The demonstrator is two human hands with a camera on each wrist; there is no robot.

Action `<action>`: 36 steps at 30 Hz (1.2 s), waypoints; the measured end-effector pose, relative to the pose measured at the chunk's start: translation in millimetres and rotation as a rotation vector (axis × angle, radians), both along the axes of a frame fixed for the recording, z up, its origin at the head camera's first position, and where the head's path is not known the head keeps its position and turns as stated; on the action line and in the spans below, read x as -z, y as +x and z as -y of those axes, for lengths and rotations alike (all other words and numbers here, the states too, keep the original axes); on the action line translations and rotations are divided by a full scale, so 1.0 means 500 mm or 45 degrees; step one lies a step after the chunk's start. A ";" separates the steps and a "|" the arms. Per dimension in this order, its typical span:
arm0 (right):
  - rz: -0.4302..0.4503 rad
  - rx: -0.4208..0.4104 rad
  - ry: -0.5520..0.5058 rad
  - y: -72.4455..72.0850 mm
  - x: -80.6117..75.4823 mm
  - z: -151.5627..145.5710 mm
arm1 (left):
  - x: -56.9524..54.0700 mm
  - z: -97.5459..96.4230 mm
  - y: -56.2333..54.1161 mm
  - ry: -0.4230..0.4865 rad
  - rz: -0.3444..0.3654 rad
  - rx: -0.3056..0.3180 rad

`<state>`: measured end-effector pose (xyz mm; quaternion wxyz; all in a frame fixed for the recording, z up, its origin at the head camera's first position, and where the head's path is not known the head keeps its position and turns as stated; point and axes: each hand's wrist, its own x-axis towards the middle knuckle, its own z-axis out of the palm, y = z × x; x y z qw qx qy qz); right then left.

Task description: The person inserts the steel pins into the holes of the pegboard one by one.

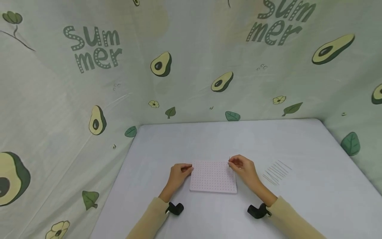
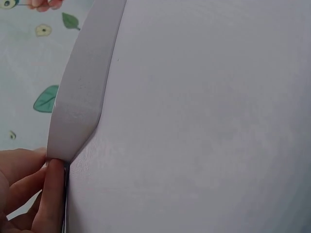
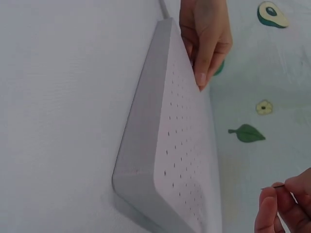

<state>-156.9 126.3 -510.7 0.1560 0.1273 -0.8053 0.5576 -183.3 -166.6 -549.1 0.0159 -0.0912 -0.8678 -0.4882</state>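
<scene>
A pale pink board with rows of small holes lies flat on the white table. My left hand grips its far left corner, thumb and fingers at the edge; in the left wrist view the fingers press against the board's side wall. Above the board's far right corner, my right hand pinches a thin needle-like pin between thumb and fingertips. The pin stands roughly upright in the head view. The hole tops near the right fingertips are partly hidden by that hand.
Several more thin pins lie in a loose row on the table, right of the board. A cloth printed with avocados and leaves hangs behind and beside the table. Dark wrist cameras sit at both cuffs.
</scene>
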 end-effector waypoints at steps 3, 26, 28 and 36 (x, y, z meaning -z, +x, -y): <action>0.024 -0.042 -0.017 -0.012 -0.002 0.017 | -0.005 -0.006 0.001 -0.025 -0.010 -0.031; 0.156 -0.338 -0.079 -0.058 0.007 0.125 | -0.002 -0.023 0.005 -0.010 -0.011 -0.085; 0.167 -0.362 -0.060 -0.061 0.011 0.132 | -0.003 -0.021 0.006 -0.008 -0.024 -0.081; 0.166 -0.392 0.049 -0.066 0.025 0.155 | -0.005 -0.016 0.004 -0.007 -0.032 -0.061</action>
